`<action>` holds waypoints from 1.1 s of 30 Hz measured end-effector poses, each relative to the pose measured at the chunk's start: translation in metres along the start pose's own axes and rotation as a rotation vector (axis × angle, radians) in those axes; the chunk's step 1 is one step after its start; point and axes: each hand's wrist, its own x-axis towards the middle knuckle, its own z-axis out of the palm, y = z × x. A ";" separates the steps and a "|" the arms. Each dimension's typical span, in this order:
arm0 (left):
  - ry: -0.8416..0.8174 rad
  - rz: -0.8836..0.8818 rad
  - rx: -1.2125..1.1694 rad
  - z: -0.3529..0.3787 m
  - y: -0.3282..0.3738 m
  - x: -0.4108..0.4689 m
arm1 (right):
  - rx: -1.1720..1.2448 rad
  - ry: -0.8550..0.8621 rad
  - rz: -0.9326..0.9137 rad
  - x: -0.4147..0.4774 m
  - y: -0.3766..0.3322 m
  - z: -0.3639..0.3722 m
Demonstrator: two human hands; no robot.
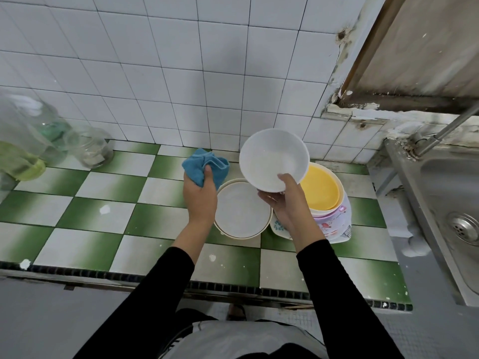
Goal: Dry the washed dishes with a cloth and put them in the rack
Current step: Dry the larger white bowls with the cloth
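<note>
- Two hands busy: your right hand pinches the white bowl by its near rim, tilted up.
- Your left hand grips the blue cloth, just left of that bowl.
- Below your right grip sit a white plate and a yellow plate.

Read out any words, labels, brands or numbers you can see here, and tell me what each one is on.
No text can be read.
White marks on the dark clothing at the bottom edge: too blurred to read.
The patterned bowls show only flowers and leaves.
The jars show no label.
</note>
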 end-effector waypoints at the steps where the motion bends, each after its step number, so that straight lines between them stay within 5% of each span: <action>1: 0.016 0.030 -0.020 0.002 0.003 -0.002 | -0.044 -0.004 0.022 0.000 -0.001 0.000; 5: 0.016 0.291 -0.019 0.011 0.016 -0.008 | -0.123 -0.009 0.048 0.004 0.003 0.000; 9: -0.311 0.565 0.414 0.020 0.011 -0.003 | -0.048 -0.120 -0.017 -0.003 0.014 0.015; 12: -0.552 0.401 0.787 0.030 0.009 -0.004 | -0.023 -0.146 -0.121 -0.007 0.017 0.024; 15: -0.797 0.237 0.916 0.036 0.010 -0.012 | 0.031 -0.141 -0.145 -0.005 0.017 0.017; 20: -1.104 0.054 0.719 0.035 0.029 -0.038 | -0.020 -0.015 -0.147 0.001 0.011 -0.001; 26: -0.964 0.510 1.281 0.038 0.016 -0.027 | 0.086 -0.099 -0.144 0.012 0.006 -0.017; 33: -0.863 0.621 1.497 0.033 0.001 0.014 | 0.007 -0.105 -0.178 0.005 0.017 0.004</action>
